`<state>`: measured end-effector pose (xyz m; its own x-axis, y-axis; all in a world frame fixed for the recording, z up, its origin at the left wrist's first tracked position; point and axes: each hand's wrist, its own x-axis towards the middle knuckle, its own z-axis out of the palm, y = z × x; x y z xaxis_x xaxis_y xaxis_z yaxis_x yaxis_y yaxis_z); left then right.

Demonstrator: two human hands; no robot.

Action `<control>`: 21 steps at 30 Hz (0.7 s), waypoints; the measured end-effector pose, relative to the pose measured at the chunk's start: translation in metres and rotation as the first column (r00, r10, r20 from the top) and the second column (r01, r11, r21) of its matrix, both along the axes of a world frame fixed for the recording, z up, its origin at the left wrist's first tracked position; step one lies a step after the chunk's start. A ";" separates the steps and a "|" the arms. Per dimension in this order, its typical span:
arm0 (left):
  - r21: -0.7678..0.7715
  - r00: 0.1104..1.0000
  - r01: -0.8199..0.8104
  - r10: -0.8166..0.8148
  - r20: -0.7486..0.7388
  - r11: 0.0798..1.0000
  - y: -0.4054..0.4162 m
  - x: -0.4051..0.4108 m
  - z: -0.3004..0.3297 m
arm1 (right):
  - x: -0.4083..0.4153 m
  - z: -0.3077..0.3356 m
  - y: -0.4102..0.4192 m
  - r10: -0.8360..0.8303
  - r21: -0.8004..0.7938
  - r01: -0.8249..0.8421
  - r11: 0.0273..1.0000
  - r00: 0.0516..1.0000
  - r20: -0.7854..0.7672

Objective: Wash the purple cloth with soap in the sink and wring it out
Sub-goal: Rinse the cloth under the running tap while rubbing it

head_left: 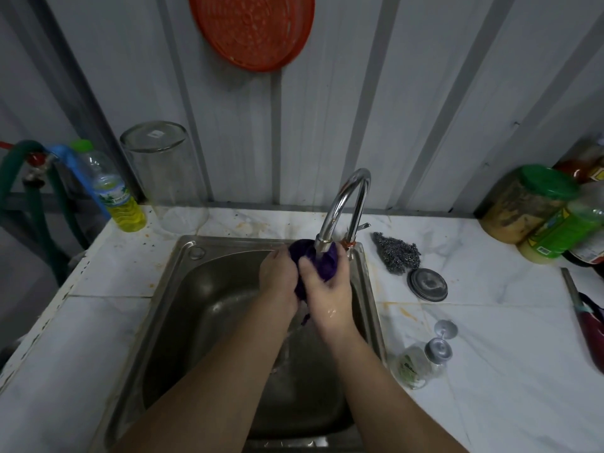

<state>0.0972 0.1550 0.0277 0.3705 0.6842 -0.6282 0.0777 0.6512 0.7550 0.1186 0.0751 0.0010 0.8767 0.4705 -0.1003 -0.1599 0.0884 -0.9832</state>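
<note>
Pretty dim overall, soft light from overhead, no hard shadows. Small glare spots on the curved chrome faucet (pixel 343 210) and the wet steel sink basin (pixel 202 289). Wide-angle warp bends the corrugated grey wall (pixel 425 93) at the edges; far-right jars look smeared.

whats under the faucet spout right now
The purple cloth, bunched and gripped by the left hand and right hand, over the sink. The hands cover much of the cloth, and the basin directly beneath is hidden.

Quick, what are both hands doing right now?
Left hand: grips the purple cloth under the faucet.
Right hand: grips the same cloth.
</note>
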 end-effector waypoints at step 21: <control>0.241 0.995 0.061 -0.041 -0.087 0.969 -0.004 -0.011 -0.009 | 0.025 -0.002 0.004 -0.037 -0.162 -0.028 0.986 0.923 -0.382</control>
<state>0.0866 0.1513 0.0185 0.3637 0.8014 -0.4749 0.1736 0.4426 0.8798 0.1433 0.0794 -0.0010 0.7579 0.4160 -0.5025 -0.5268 -0.0642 -0.8476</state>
